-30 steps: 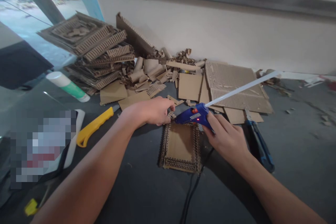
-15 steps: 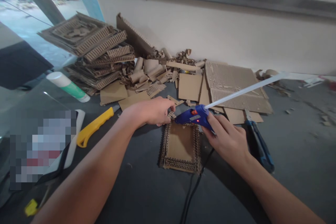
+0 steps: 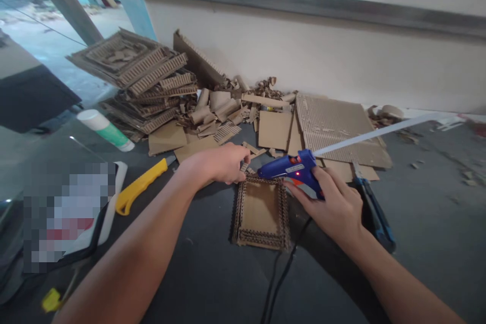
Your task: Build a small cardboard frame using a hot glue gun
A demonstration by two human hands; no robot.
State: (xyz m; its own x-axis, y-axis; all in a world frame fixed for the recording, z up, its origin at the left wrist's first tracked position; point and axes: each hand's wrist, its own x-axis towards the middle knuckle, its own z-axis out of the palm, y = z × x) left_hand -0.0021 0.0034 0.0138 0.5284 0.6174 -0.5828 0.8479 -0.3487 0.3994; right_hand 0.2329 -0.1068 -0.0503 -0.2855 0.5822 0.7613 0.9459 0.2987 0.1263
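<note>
My right hand (image 3: 334, 200) is wrapped round a blue hot glue gun (image 3: 288, 168) with a red light lit and a long clear glue stick (image 3: 375, 134) out of its back. Its nozzle points left, just above the far edge of a shallow rectangular cardboard tray (image 3: 261, 207) with corrugated strip walls. My left hand (image 3: 231, 163) pinches a small corrugated cardboard strip (image 3: 244, 166) by the tray's far left corner, close to the nozzle. Fingers partly hide the strip. A black cord (image 3: 283, 273) runs beside the tray toward me.
A yellow-handled knife (image 3: 142, 185) and a white-green tube (image 3: 106, 130) lie left. Stacked cardboard frames (image 3: 144, 76) and loose scraps (image 3: 216, 109) fill the back. Blue-handled pliers (image 3: 374, 207) lie right, near a corrugated sheet (image 3: 337, 124). A blurred-out object (image 3: 72, 217) stands at the left.
The glue gun and my right hand have shifted slightly right, and the nozzle has moved away from the strip. My left hand still holds the strip. The view has tilted slightly.
</note>
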